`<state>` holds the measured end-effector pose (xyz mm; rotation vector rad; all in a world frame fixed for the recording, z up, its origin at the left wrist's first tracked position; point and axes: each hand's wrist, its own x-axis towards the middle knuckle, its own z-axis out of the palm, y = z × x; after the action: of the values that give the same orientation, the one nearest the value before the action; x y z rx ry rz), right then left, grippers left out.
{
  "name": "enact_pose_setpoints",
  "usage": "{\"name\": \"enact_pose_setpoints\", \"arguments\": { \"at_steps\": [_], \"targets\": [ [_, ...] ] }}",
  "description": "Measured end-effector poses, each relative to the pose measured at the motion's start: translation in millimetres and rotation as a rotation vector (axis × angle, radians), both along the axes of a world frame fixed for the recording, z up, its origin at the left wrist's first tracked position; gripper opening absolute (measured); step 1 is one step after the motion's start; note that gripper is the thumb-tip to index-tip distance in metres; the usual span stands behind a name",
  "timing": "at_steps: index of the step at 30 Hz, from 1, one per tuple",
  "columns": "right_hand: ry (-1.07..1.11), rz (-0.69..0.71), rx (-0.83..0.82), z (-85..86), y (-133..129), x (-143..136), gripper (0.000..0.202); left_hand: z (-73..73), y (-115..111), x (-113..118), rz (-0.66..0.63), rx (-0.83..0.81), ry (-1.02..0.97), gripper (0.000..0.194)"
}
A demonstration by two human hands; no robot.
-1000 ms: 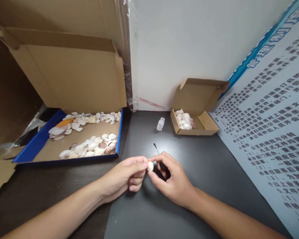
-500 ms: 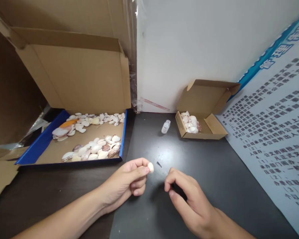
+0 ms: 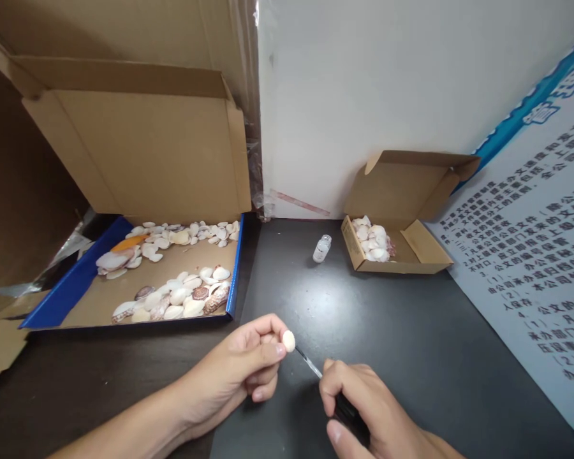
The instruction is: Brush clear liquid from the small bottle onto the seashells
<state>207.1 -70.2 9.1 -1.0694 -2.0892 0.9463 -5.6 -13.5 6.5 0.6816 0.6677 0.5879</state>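
Observation:
A small pale shell (image 3: pixel 289 341) is pinched between the thumb and forefinger of my left hand (image 3: pixel 256 360). My right hand (image 3: pixel 363 405) is wrapped round the black handle of a thin brush-like tool (image 3: pixel 310 365). Its dark tip points at the shell's right edge; whether the two touch I cannot tell. Beyond my hands, a small clear glass bottle (image 3: pixel 322 248) with whitish contents stands on the dark table (image 3: pixel 277 280).
At the left, an open blue-edged cardboard box (image 3: pixel 234 274) holds many shells in two groups. A smaller open cardboard box (image 3: pixel 402 268) at the back right holds a pile of pale shells. A printed sheet (image 3: pixel 530 255) runs along the right side.
In my right hand the tool has turned so that its shaft shows and its tip points at the shell. Both hands sit slightly lower in view, and the camera has shifted a little.

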Motion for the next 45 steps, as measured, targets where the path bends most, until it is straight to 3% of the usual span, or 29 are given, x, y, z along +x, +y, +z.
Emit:
{"name": "enact_pose_setpoints", "arguments": {
  "at_steps": [3,6,9,11,16,30,37,45],
  "targets": [
    [0.141,0.026,-0.08,-3.5,-0.9,-0.5,0.015,-0.3,0.1,0.1,-0.003,-0.02,-0.013,0.015],
    [0.395,0.043,-0.337,-8.4,-0.6,-3.9,0.008,-0.5,0.0,-0.8,-0.014,-0.043,-0.02,0.015],
    [0.681,-0.014,-0.634,-13.1,1.0,-8.0,0.022,-0.3,0.0,-1.7,-0.025,-0.048,-0.016,0.016],
    [0.784,-0.087,-0.717,-15.3,3.4,-9.8,0.028,0.3,-0.1,-1.8,-0.029,-0.041,-0.009,0.016],
    [0.831,-0.218,-0.674,-16.4,8.6,-9.4,0.029,1.0,-0.7,-1.3,-0.03,-0.016,-0.008,0.018],
    [0.929,-0.027,-0.77,-12.8,8.9,-7.9,0.033,-3.2,-3.3,-0.9,-0.067,0.056,0.027,0.026],
    [0.816,-0.139,-0.694,-13.0,12.7,-10.3,0.039,-5.6,-3.4,-0.6,-0.086,0.106,0.046,0.028],
    [0.827,-0.045,-0.719,-10.3,7.6,-7.3,0.039,-7.7,-3.2,-0.8,-0.091,0.105,0.053,0.03]
  ]
}}
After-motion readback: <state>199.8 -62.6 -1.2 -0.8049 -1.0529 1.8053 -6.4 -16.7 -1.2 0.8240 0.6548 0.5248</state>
